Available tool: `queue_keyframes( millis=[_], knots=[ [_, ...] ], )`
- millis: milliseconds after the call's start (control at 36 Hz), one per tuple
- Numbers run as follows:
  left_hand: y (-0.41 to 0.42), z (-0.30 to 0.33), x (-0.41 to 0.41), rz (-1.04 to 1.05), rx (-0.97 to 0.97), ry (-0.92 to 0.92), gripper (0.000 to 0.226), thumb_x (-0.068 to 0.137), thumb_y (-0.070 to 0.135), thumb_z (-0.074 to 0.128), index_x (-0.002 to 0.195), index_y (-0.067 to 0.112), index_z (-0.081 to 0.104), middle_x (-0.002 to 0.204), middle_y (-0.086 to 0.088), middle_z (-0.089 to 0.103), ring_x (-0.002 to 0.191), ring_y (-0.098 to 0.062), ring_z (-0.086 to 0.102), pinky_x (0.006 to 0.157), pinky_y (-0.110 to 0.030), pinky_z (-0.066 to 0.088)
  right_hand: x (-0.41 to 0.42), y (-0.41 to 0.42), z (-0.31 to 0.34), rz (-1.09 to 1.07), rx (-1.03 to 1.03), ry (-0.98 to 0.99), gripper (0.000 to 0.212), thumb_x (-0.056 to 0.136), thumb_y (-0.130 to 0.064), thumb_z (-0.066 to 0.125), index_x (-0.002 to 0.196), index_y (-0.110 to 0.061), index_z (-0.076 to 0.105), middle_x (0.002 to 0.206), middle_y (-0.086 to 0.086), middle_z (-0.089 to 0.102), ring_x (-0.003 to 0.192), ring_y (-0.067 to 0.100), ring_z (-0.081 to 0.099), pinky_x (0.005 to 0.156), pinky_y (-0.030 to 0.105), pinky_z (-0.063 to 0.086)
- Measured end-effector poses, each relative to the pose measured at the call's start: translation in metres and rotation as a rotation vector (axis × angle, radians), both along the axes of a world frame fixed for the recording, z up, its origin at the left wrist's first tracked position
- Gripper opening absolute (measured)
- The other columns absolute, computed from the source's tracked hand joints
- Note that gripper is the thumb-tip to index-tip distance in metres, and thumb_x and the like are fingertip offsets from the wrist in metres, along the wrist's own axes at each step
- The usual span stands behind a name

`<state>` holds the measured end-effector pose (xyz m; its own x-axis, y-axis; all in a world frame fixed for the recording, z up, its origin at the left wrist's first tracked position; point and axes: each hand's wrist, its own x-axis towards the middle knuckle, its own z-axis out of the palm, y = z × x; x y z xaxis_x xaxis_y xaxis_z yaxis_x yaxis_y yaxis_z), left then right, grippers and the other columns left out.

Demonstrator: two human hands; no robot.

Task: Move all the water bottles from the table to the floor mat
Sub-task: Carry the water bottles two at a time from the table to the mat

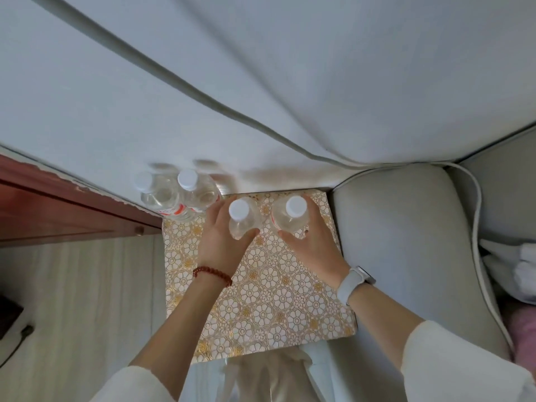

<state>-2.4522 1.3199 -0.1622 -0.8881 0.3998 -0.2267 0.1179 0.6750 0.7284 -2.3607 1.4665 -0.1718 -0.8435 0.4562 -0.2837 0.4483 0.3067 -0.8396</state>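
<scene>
Two clear water bottles with white caps stand upright at the far end of the flower-patterned table [261,300]. My left hand [222,239], a red bead bracelet on its wrist, grips the left bottle [242,220] around its body. My right hand [314,245], a white watch on its wrist, grips the right bottle [291,216]. Two more capped bottles [179,195] with red labels stand close together at the table's far left corner. Whether they rest on the table or beyond its edge I cannot tell. No floor mat is visible.
A grey sofa arm [406,242] runs along the table's right side. Red-brown wooden furniture [58,204] stands at the left over pale plank floor [87,300]. A white curtain [261,82] hangs behind the table. Dark objects lie at the far left floor edge.
</scene>
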Motion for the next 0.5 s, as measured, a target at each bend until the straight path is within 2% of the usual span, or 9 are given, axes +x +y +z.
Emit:
queue_keyframes(
  millis=[56, 139, 222, 306, 389, 500],
  knots=[
    [0.000, 0.005, -0.001, 0.015, 0.013, 0.082, 0.062, 0.071, 0.021, 0.075, 0.126, 0.017, 0.047, 0.129, -0.006, 0.045, 0.115, -0.023, 0.048, 0.090, -0.041, 0.049, 0.000, 0.004, 0.003, 0.034, 0.022, -0.023, 0.073, 0.082, -0.026, 0.067, 0.139, -0.026, 0.022, 0.138, -0.004, 0.039, 0.118, 0.003, 0.033, 0.097, 0.020, 0.029],
    [0.003, 0.012, -0.003, -0.006, -0.064, 0.197, 0.053, 0.070, 0.021, 0.075, 0.118, 0.014, 0.053, 0.119, -0.008, 0.056, 0.114, -0.027, 0.046, 0.090, -0.035, 0.041, -0.004, 0.009, 0.002, 0.060, 0.055, -0.058, 0.076, 0.081, -0.028, 0.067, 0.141, -0.022, 0.020, 0.140, 0.000, 0.038, 0.119, 0.007, 0.035, 0.097, 0.021, 0.030],
    [0.006, 0.014, -0.005, -0.029, -0.140, 0.269, 0.047, 0.070, 0.022, 0.075, 0.112, 0.014, 0.056, 0.111, -0.006, 0.060, 0.107, -0.028, 0.051, 0.091, -0.041, 0.038, -0.009, 0.007, -0.001, 0.034, 0.045, -0.067, 0.073, 0.079, -0.028, 0.069, 0.138, -0.023, 0.026, 0.135, 0.002, 0.043, 0.122, 0.016, 0.042, 0.100, 0.030, 0.040],
    [0.008, 0.015, -0.010, -0.058, -0.115, 0.283, 0.046, 0.069, 0.016, 0.076, 0.110, 0.011, 0.057, 0.107, -0.007, 0.062, 0.101, -0.029, 0.055, 0.087, -0.040, 0.040, -0.013, 0.004, -0.002, -0.029, 0.048, -0.035, 0.069, 0.076, -0.029, 0.071, 0.134, -0.023, 0.034, 0.129, 0.000, 0.048, 0.115, 0.016, 0.047, 0.095, 0.037, 0.049],
    [0.011, 0.016, -0.022, -0.092, -0.127, 0.305, 0.046, 0.068, 0.013, 0.076, 0.109, 0.009, 0.058, 0.106, -0.009, 0.064, 0.099, -0.031, 0.056, 0.087, -0.041, 0.041, -0.021, 0.001, -0.002, -0.088, 0.078, -0.003, 0.068, 0.076, -0.032, 0.071, 0.133, -0.022, 0.035, 0.127, 0.003, 0.050, 0.112, 0.018, 0.051, 0.089, 0.030, 0.049],
    [0.017, 0.018, -0.037, -0.142, -0.167, 0.377, 0.045, 0.070, 0.013, 0.074, 0.112, 0.012, 0.057, 0.111, -0.007, 0.065, 0.106, -0.027, 0.056, 0.092, -0.037, 0.034, -0.037, -0.002, -0.003, -0.149, 0.091, 0.017, 0.067, 0.076, -0.031, 0.071, 0.132, -0.017, 0.037, 0.127, 0.007, 0.050, 0.110, 0.021, 0.051, 0.085, 0.026, 0.043]
  ],
)
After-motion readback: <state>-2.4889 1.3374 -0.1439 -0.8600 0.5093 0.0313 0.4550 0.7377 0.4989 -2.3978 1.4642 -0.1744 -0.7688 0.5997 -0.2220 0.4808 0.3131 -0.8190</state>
